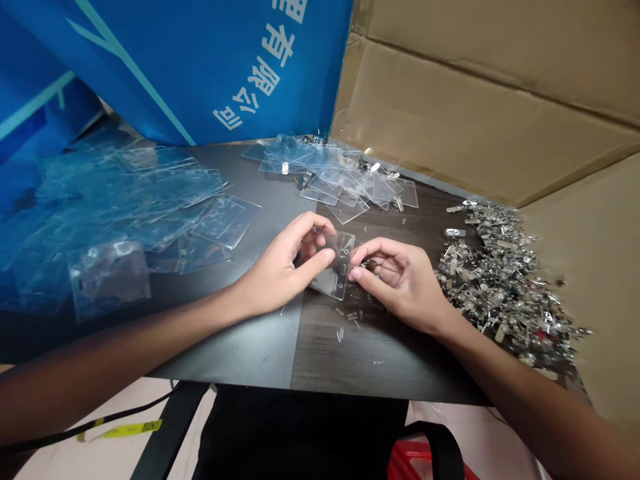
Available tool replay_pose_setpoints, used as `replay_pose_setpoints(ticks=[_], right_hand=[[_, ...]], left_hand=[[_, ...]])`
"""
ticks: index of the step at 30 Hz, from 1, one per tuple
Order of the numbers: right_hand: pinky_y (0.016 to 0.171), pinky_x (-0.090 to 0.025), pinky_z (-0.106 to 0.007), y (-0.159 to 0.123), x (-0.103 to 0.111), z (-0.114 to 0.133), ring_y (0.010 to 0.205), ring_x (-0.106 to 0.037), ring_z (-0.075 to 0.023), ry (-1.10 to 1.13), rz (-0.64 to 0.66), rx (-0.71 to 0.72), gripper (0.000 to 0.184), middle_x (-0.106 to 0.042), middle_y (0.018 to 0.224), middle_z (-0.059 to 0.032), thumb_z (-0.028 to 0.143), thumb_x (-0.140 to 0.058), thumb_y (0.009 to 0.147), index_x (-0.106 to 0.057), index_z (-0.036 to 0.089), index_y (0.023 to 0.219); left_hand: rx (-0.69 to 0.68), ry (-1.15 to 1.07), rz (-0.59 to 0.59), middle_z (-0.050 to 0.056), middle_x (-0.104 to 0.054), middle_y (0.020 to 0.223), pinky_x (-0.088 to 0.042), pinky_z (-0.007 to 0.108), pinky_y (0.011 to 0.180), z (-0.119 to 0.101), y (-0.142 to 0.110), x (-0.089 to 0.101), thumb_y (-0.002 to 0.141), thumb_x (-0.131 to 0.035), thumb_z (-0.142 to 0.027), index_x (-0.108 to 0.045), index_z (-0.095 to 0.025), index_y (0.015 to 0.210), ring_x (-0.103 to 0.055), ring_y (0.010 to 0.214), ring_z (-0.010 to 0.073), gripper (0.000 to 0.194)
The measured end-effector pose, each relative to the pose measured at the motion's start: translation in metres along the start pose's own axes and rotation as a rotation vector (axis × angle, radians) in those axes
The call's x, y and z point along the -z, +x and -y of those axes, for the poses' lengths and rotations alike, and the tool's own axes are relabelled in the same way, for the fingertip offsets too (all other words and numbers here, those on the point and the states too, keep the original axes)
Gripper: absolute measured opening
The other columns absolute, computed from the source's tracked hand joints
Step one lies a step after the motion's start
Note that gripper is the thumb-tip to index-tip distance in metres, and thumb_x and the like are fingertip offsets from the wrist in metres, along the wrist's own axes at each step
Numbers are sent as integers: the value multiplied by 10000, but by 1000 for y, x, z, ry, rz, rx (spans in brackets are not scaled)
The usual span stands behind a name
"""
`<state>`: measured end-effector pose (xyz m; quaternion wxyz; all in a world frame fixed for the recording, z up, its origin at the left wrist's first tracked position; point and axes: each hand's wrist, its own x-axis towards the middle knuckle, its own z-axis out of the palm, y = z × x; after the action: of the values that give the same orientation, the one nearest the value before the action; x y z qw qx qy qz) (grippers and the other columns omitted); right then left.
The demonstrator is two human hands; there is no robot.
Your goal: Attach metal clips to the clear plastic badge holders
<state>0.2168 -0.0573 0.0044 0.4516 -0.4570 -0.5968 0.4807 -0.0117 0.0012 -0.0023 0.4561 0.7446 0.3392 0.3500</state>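
My left hand (305,257) grips a clear plastic badge holder (340,277) by its left side, thumb in front. The holder stands tilted above the dark table, with its slotted edge facing right. At that edge my right hand (390,273) pinches with thumb and forefinger. Something small and shiny shows at those fingertips, mostly hidden, perhaps a metal clip. To the right lies a big heap of metal badge clips (490,267). A large pile of clear badge holders (125,193) spreads over the left of the table.
Behind my hands is a smaller pile of badge holders (335,170), some with metal clips. Small clear plastic scraps (356,315) lie on the table (325,367) near its front. A blue printed panel (225,60) and cardboard walls (440,100) close off the back and right.
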Motion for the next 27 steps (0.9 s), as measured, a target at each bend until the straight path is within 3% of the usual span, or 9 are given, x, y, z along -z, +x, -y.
replay_pose_setpoints(ticks=[3, 9, 15, 22, 24, 27], right_hand=[[701, -589, -290, 0, 1, 2, 767, -703, -160, -21, 24, -17, 126, -759, 897, -41, 236, -842, 902, -743, 192, 967], [696, -570, -319, -1, 1, 7, 755, -691, -171, -73, 69, -37, 77, -762, 878, -38, 238, -796, 924, -746, 201, 969], [765, -598, -336, -4, 2, 11, 830, -736, -190, -108, 95, -9, 50, -800, 937, -50, 249, -784, 934, -763, 207, 951], [810, -629, -364, 1, 3, 6, 877, -772, -215, -115, 156, -9, 67, -826, 948, -59, 267, -837, 919, -799, 214, 935], [883, -656, -384, 7, 6, 1, 942, -797, -227, -64, 101, 10, 124, -848, 1013, -69, 306, -860, 914, -815, 219, 991], [963, -656, -413, 15, 14, -9, 1003, -807, -231, -16, -108, 27, 160, -860, 1055, -73, 365, -814, 964, -825, 228, 1047]], left_hand=[[-16, 157, 71, 73, -717, 1044, -499, 383, 867, -4, 13, 17, 1099, -557, -364, -759, -189, 1069, -672, 962, 220, 269], [-10, 260, 324, 63, -816, 1007, -511, 341, 787, -5, 32, 47, 1030, -672, -367, -868, -217, 1031, -707, 862, 205, 247], [7, 174, 405, 85, -847, 1029, -521, 319, 736, -3, 34, 51, 1006, -723, -348, -873, -203, 1085, -743, 868, 210, 223], [51, 118, 539, 66, -831, 912, -539, 280, 710, -6, 35, 56, 1039, -700, -338, -877, -200, 1131, -746, 805, 189, 243], [60, 105, 578, 67, -835, 934, -539, 274, 705, -6, 37, 60, 1036, -713, -338, -885, -210, 1119, -743, 807, 184, 230], [107, 43, 594, 70, -830, 916, -515, 264, 641, -4, 38, 61, 1017, -755, -343, -894, -218, 1077, -709, 739, 162, 197]])
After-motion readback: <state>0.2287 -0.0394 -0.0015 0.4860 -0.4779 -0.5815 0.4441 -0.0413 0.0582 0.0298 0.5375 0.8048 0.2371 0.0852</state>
